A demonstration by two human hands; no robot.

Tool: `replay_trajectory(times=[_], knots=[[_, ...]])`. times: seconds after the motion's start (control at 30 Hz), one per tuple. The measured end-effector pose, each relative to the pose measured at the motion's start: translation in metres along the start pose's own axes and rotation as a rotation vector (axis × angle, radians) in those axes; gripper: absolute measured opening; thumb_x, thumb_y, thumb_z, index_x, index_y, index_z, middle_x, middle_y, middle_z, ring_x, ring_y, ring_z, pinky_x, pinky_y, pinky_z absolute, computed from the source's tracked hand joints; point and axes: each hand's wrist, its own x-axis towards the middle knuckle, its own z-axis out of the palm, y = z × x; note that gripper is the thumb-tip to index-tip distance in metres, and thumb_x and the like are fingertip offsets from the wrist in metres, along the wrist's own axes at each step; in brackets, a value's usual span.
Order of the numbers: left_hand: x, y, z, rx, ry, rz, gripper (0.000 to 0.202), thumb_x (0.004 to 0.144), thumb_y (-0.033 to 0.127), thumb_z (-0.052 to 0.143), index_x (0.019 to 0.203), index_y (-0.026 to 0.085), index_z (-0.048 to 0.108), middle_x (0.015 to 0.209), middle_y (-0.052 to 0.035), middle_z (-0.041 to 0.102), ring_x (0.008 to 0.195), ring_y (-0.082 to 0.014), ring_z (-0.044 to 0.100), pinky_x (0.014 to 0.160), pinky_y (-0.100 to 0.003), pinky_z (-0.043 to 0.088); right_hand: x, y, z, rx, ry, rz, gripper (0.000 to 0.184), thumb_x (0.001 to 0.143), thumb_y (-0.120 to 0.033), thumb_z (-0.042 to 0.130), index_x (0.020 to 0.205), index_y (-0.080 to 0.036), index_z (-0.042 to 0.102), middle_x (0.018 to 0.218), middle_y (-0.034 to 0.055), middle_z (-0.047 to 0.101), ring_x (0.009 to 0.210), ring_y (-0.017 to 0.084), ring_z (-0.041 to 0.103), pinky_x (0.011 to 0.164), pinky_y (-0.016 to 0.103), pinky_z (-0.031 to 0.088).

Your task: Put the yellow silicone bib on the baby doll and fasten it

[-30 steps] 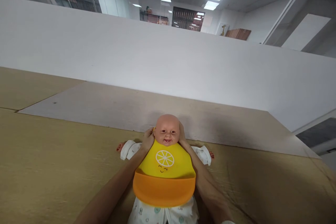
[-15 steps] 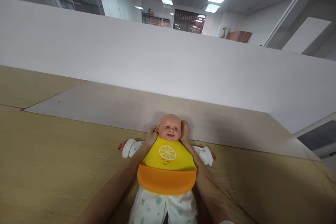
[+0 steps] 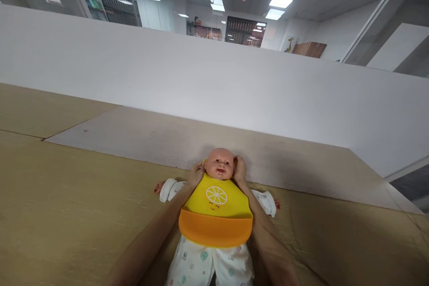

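The pocket bib [image 3: 216,214] is positioned between the two forearms, its neck end being flanked by the left hand [image 3: 196,174] and the right hand [image 3: 240,170]. It is laid over the chest of a baby doll [image 3: 219,157], which is placed face up on the wooden tabletop [image 3: 83,201]. A yellow strap end of the bib is pinched in the fingers of the left hand, just beside the doll's head. The right hand is curled close against the opposite side of the head; whether a strap is gripped there cannot be told (the fingertips are partly hidden).

The upper panel of the bib is coloured yellow and marked with a white citrus-slice print, below which a small smiling face (closed eyes, curved mouth) is drawn in dark lines. The lower edge is formed as a wide orange pocket with a rounded bottom. The doll is dressed in a white patterned outfit [image 3: 204,261], and its arms are spread outward, partly covered by the person's forearms.
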Motion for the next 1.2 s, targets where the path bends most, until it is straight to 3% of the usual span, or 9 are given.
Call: replay_trajectory(times=[0.27, 0.73, 1.03, 1.2], knots=[[0.002, -0.002, -0.003, 0.117, 0.010, 0.010, 0.020, 0.068, 0.034, 0.047, 0.055, 0.019, 0.049, 0.050, 0.0033, 0.049, 0.052, -0.0134, 0.046, 0.052, -0.024, 0.035, -0.002, -0.005, -0.005, -0.170, -0.078, 0.004, 0.005, 0.072, -0.015, 0.047, 0.077, -0.013, 0.049, 0.078, 0.0033, 0.052, 0.069, 0.011, 0.043, 0.061, 0.022, 0.030], [-0.002, 0.008, -0.005, 0.380, 0.031, -0.014, 0.025, 0.074, 0.022, 0.042, 0.049, 0.020, 0.040, 0.047, 0.0031, 0.044, 0.052, -0.0132, 0.046, 0.051, -0.023, 0.030, -0.008, -0.018, -0.011, -0.351, -0.147, 0.054, 0.007, 0.083, -0.017, 0.045, 0.082, -0.012, 0.049, 0.078, 0.0007, 0.045, 0.062, 0.007, 0.036, 0.055, 0.020, 0.027], [-0.001, 0.007, -0.007, 0.514, 0.007, -0.037, 0.028, 0.075, 0.019, 0.041, 0.048, 0.020, 0.036, 0.047, 0.0040, 0.039, 0.051, -0.0123, 0.044, 0.051, -0.023, 0.027, -0.008, -0.014, -0.008, -0.350, -0.120, 0.050, 0.007, 0.079, -0.016, 0.049, 0.083, -0.011, 0.052, 0.079, 0.0023, 0.048, 0.061, 0.007, 0.035, 0.053, 0.022, 0.021], [-0.003, 0.010, -0.010, 0.559, 0.006, -0.056, 0.029, 0.077, 0.024, 0.042, 0.049, 0.020, 0.040, 0.047, 0.0023, 0.043, 0.054, -0.0141, 0.048, 0.051, -0.023, 0.028, -0.004, -0.007, -0.006, -0.293, -0.088, 0.073, 0.012, 0.080, -0.018, 0.048, 0.083, -0.011, 0.056, 0.083, 0.0067, 0.055, 0.064, 0.010, 0.042, 0.056, 0.023, 0.024]])
